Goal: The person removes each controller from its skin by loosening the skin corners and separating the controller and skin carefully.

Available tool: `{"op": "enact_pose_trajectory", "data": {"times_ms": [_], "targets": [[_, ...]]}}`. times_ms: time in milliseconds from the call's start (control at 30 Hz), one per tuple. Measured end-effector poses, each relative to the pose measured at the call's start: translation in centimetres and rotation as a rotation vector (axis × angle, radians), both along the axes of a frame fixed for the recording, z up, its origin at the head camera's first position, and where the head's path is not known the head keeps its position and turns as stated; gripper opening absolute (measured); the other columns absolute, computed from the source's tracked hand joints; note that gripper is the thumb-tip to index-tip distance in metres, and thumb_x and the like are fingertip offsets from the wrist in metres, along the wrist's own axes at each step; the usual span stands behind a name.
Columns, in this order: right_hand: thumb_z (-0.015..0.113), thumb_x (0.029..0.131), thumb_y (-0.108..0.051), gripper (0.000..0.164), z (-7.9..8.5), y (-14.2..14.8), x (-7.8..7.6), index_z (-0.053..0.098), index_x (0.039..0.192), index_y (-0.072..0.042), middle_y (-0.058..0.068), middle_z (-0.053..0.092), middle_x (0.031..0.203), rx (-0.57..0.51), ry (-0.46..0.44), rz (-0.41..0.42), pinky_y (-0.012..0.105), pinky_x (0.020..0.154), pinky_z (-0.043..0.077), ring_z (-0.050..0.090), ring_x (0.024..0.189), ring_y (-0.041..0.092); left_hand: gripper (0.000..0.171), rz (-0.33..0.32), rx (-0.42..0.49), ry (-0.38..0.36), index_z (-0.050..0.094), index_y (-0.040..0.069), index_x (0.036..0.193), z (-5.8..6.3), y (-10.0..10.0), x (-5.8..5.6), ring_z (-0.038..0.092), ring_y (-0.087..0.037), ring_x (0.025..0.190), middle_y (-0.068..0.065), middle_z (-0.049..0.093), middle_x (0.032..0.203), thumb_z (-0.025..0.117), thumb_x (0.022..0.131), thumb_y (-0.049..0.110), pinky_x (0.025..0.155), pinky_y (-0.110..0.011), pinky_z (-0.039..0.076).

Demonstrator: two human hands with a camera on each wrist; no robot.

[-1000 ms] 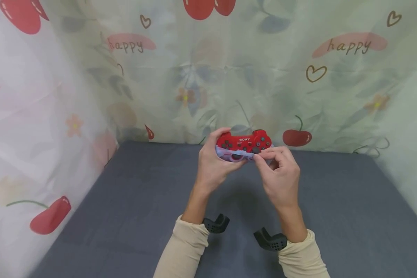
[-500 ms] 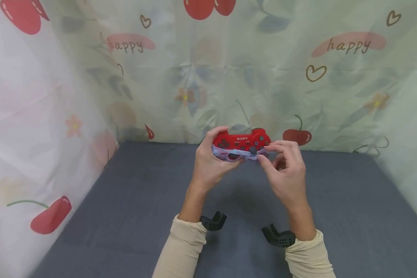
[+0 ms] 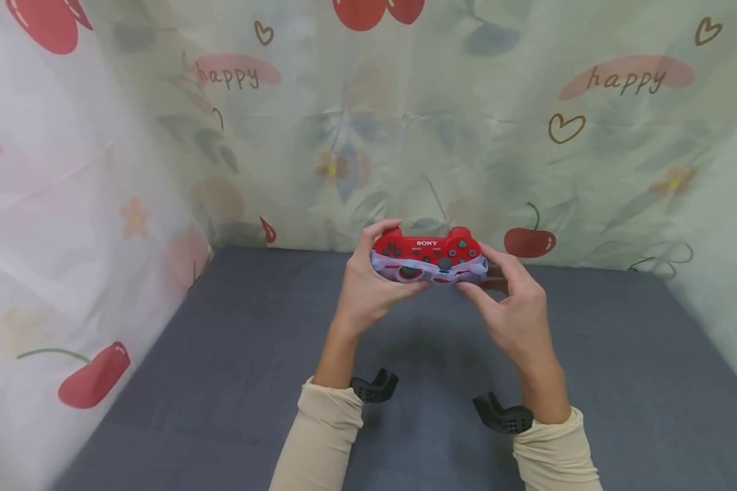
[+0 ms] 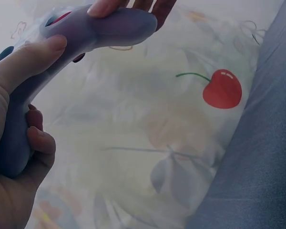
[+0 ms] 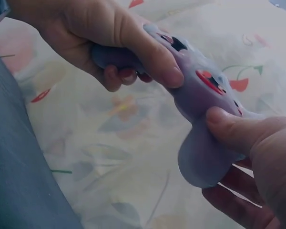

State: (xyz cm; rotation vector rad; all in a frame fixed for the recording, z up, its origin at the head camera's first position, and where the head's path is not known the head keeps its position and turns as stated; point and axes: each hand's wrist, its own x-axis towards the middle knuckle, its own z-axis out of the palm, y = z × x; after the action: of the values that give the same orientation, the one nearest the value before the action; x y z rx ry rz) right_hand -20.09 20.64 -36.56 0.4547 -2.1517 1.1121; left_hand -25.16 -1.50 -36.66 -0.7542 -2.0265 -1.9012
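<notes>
A red Sony game controller (image 3: 426, 252) is held up above the table, its buttoned face visible in the head view. A translucent lilac silicone cover (image 4: 76, 36) wraps its lower part and handles, with red showing through the cutouts. My left hand (image 3: 365, 290) grips the left handle, its index finger up at the top corner and thumb along the lower edge. My right hand (image 3: 518, 307) holds the right handle, thumb on the cover's underside and fingers around the outer side. In the right wrist view, both thumbs press on the cover, and fingers behind it are partly hidden.
A dark grey cloth-covered table (image 3: 270, 382) lies beneath the hands. Behind and to the left hang curtains (image 3: 319, 88) printed with cherries and flowers. A black wrist mount (image 3: 374, 387) sits at the left wrist and another mount (image 3: 502, 414) at the right.
My right hand has moved from pinching the cover's front edge out to the right handle, which it now grips. The cover's edge now reaches around the controller's right side. My left hand keeps its hold.
</notes>
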Motion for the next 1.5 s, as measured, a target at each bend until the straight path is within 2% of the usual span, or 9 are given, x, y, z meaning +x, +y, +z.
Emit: {"op": "enact_pose_trajectory", "data": {"times_ms": [433, 567, 733, 900, 1067, 1200, 1333, 1433, 1500], "targets": [[0.084, 0.081, -0.002, 0.083, -0.5, -0.4, -0.3, 0.038, 0.151, -0.004, 0.018, 0.064, 0.13, 0.044, -0.102, 0.05, 0.0, 0.087, 0.045, 0.068, 0.105, 0.027, 0.089, -0.02, -0.041, -0.023, 0.044, 0.033, 0.146, 0.0, 0.7, 0.1, 0.063, -0.018, 0.111, -0.002, 0.061, 0.128, 0.092, 0.074, 0.012, 0.084, -0.036, 0.061], [0.081, 0.084, -0.002, 0.081, -0.5, -0.3, -0.2, 0.034, 0.15, -0.001, 0.019, 0.062, 0.133, 0.052, -0.151, 0.011, 0.016, 0.09, 0.054, 0.067, 0.11, 0.031, 0.093, 0.034, -0.146, -0.01, 0.042, 0.041, 0.148, 0.0, 0.9, 0.0, 0.056, -0.014, 0.12, 0.001, 0.049, 0.135, 0.093, 0.074, 0.019, 0.089, -0.035, 0.059], [0.075, 0.086, 0.003, 0.084, -0.5, -0.3, -0.2, 0.024, 0.153, 0.0, 0.021, 0.052, 0.141, 0.018, -0.195, 0.014, 0.004, 0.093, 0.047, 0.058, 0.12, 0.034, 0.094, 0.037, -0.245, 0.05, 0.04, 0.038, 0.152, 0.0, 1.0, 0.1, 0.04, -0.014, 0.135, 0.002, 0.03, 0.15, 0.092, 0.075, 0.024, 0.101, -0.038, 0.053], [0.069, 0.087, 0.01, 0.085, -0.6, -0.2, -0.4, 0.021, 0.156, -0.002, 0.02, 0.046, 0.145, -0.011, -0.201, 0.054, -0.003, 0.09, 0.039, 0.052, 0.126, 0.031, 0.077, 0.024, -0.31, 0.113, 0.053, 0.033, 0.146, 0.0, 1.1, 0.3, 0.038, -0.019, 0.137, 0.003, 0.026, 0.157, 0.09, 0.078, 0.024, 0.106, -0.045, 0.047], [0.066, 0.087, 0.012, 0.083, -0.8, -0.2, -0.7, 0.021, 0.156, 0.0, 0.02, 0.043, 0.147, -0.014, -0.2, 0.053, -0.003, 0.09, 0.039, 0.05, 0.129, 0.032, 0.053, 0.061, -0.36, 0.171, 0.069, 0.029, 0.132, -0.2, 1.1, 0.3, 0.029, -0.027, 0.142, 0.004, 0.032, 0.16, 0.087, 0.082, 0.028, 0.106, -0.049, 0.042], [0.067, 0.086, 0.012, 0.083, -1.1, -0.1, -0.8, 0.024, 0.155, 0.002, 0.021, 0.042, 0.148, 0.02, -0.173, 0.014, -0.005, 0.092, 0.035, 0.048, 0.13, 0.033, 0.037, 0.112, -0.384, 0.247, 0.076, 0.025, 0.121, -0.3, 1.2, 0.3, 0.035, -0.027, 0.135, 0.002, 0.039, 0.157, 0.084, 0.085, 0.027, 0.102, -0.046, 0.044], [0.069, 0.084, 0.012, 0.083, -1.2, -0.2, -1.0, 0.026, 0.154, 0.003, 0.023, 0.042, 0.147, 0.057, -0.166, -0.023, 0.028, 0.101, 0.054, 0.047, 0.13, 0.034, 0.028, 0.194, -0.459, 0.39, 0.08, 0.023, 0.114, -0.6, 1.4, 0.1, 0.041, -0.026, 0.125, -0.002, 0.047, 0.149, 0.083, 0.086, 0.026, 0.096, -0.042, 0.046], [0.068, 0.083, 0.013, 0.083, -1.3, -0.3, -1.1, 0.026, 0.154, 0.003, 0.025, 0.041, 0.147, 0.09, -0.173, -0.041, 0.059, 0.1, 0.052, 0.046, 0.13, 0.036, 0.017, 0.267, -0.519, 0.475, 0.082, 0.021, 0.104, -0.7, 1.7, 0.0, 0.045, -0.027, 0.116, -0.002, 0.058, 0.131, 0.082, 0.087, 0.025, 0.091, -0.041, 0.047], [0.068, 0.082, 0.014, 0.083, -1.5, -0.2, -1.2, 0.027, 0.154, 0.003, 0.026, 0.041, 0.147, 0.111, -0.173, -0.051, 0.06, 0.1, 0.052, 0.045, 0.131, 0.037, 0.012, 0.304, -0.563, 0.492, 0.083, 0.02, 0.098, -0.8, 2.0, 0.1, 0.047, -0.025, 0.108, -0.001, 0.061, 0.116, 0.081, 0.088, 0.024, 0.087, -0.039, 0.047]]}}
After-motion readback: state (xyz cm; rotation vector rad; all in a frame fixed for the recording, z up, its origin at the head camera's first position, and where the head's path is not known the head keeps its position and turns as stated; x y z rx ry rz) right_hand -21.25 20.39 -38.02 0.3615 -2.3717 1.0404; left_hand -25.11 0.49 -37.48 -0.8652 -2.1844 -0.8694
